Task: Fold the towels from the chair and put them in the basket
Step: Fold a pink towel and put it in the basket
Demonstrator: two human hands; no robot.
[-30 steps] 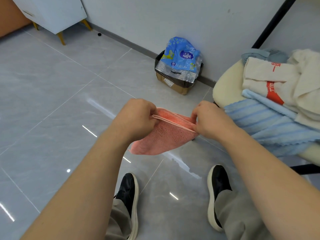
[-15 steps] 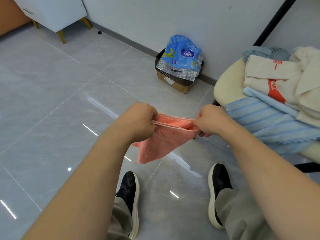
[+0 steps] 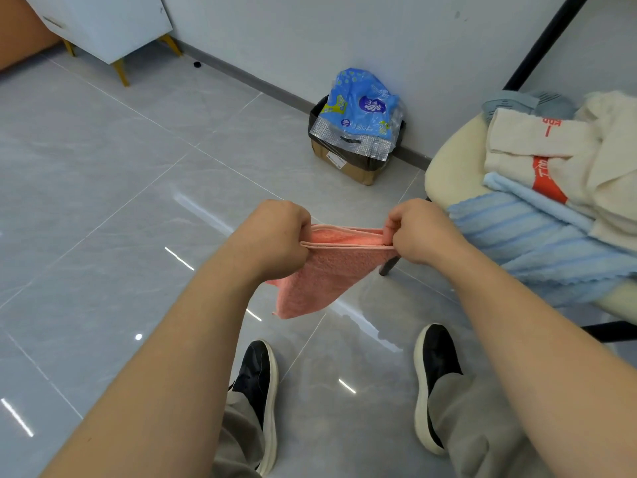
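A small pink towel (image 3: 324,274) hangs folded in the air above the floor, its doubled top edge stretched level between both hands. My left hand (image 3: 275,236) pinches its left corners and my right hand (image 3: 418,232) pinches its right corners. On the cream chair (image 3: 448,160) at the right lie a blue striped towel (image 3: 537,243), a cream towel with red print (image 3: 537,146), another cream cloth (image 3: 610,132) and a grey-blue one (image 3: 510,101). No basket is in view.
A cardboard box (image 3: 348,163) holding a blue plastic pack (image 3: 362,105) stands against the wall. A white cabinet on yellow legs (image 3: 103,25) sits far left. A black pole (image 3: 544,39) rises behind the chair. My two black shoes (image 3: 258,384) stand on the grey tiles.
Both hands have drawn apart, pulling the pink towel's top edge from slanted to taut and level. The hanging corner has swung right and lower.
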